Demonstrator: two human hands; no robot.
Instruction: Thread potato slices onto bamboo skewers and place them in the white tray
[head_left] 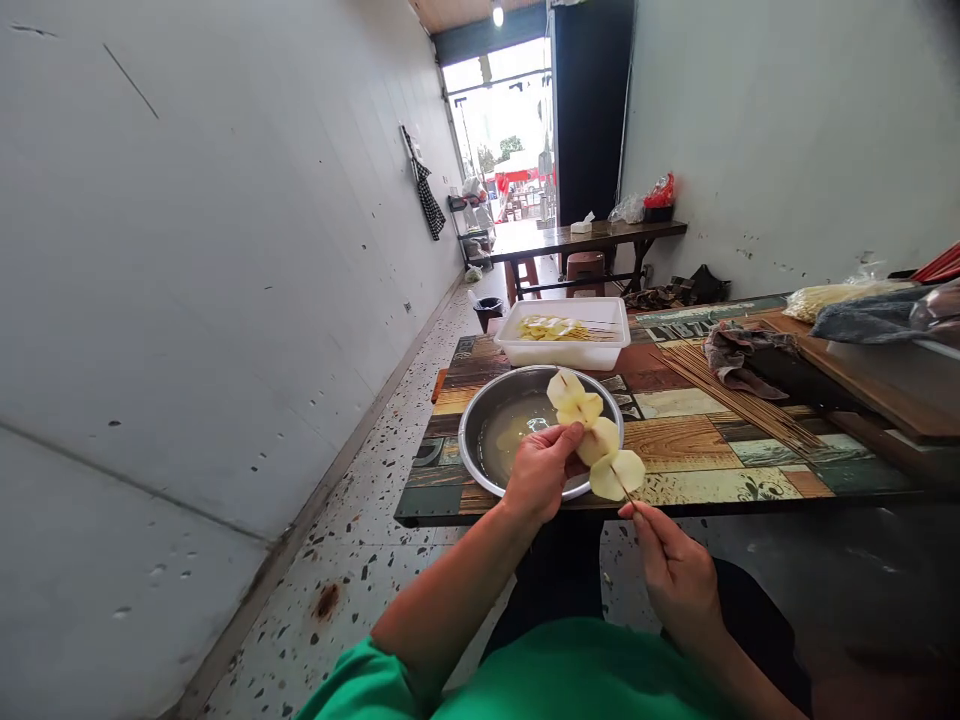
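My left hand (541, 468) is closed with thumb and fingers around pale yellow potato slices (598, 440) threaded on a thin skewer (626, 492). My right hand (675, 568) pinches the lower end of that skewer below the last slice. The loaded skewer slants over the right rim of a metal basin (471, 440). Cloudy water fills the basin, and a few pale slices (511, 436) show dimly in it. Behind the basin stands a white plastic tub (559, 352) with several skewers of slices (551, 328) lying inside.
Loose bamboo skewers (739, 398) lie on the patterned table (675, 445) to the right, beside a crumpled cloth (739, 355). A wooden board (862, 375) bears a grey towel (870, 315). The table's front edge runs just beyond my lap; a white wall (225, 250) rises at left.
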